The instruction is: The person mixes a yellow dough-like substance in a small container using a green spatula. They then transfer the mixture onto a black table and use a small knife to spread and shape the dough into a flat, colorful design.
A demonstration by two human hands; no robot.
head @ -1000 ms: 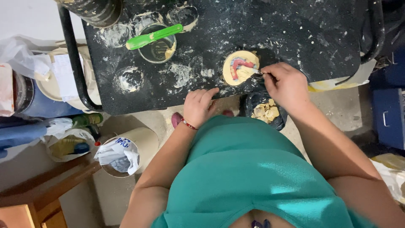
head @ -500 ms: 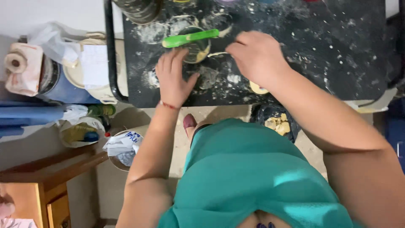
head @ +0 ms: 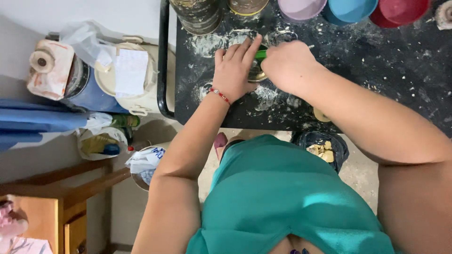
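Green-handled tool sits gripped in the right hand over a small round container. Left hand, fingers flat, steadies it (best kept pressed down firmly).

My one head camera looks straight down from close above, over my chest, onto the table edge and the floor beneath.

A black desk, dusted with white powder and crumbs, carries a small round tin near its left part. Beyond the tin stand two grimy metal cans; to the right of those, a lilac bowl, a blue bowl and a red bowl line the far edge
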